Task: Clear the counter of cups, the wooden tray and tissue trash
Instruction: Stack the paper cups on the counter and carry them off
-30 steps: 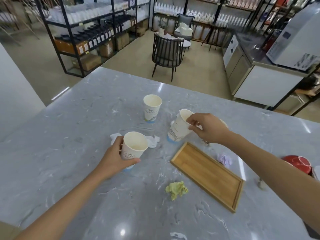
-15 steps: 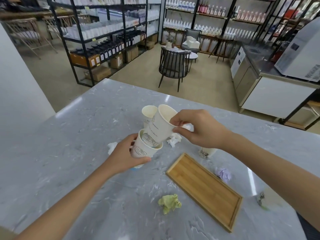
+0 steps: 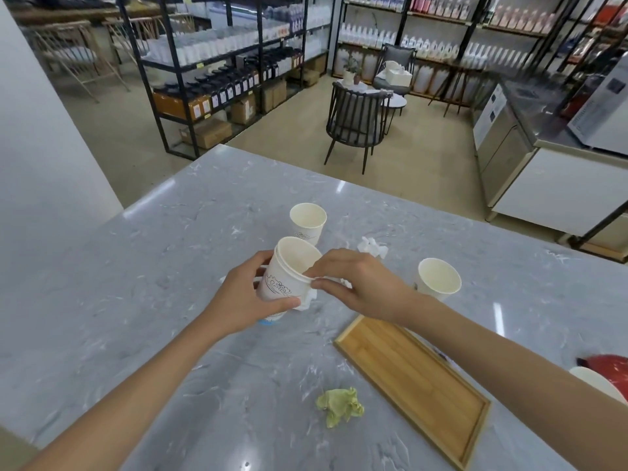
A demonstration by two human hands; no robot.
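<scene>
My left hand (image 3: 243,300) grips a stack of two white paper cups (image 3: 287,273), one nested in the other, tilted above the grey marble counter (image 3: 136,300). My right hand (image 3: 356,283) pinches the rim of the inner cup. A single paper cup (image 3: 307,223) stands behind the stack and another (image 3: 438,278) stands to the right. The wooden tray (image 3: 414,385) lies at the right front. A crumpled green tissue (image 3: 339,404) lies left of the tray, a white tissue (image 3: 372,247) sits behind my right hand, and another white tissue (image 3: 307,300) peeks out under the stack.
A red bowl (image 3: 608,367) and a white object (image 3: 598,382) sit at the counter's right edge, partly hidden by my right forearm. Beyond the counter are a dark chair (image 3: 356,125), black shelving (image 3: 224,73) with bottles and a steel cabinet (image 3: 503,141).
My right hand lifted a cup off the counter, carried it left and pushed it down into the cup held by my left hand. The cups now sit nested.
</scene>
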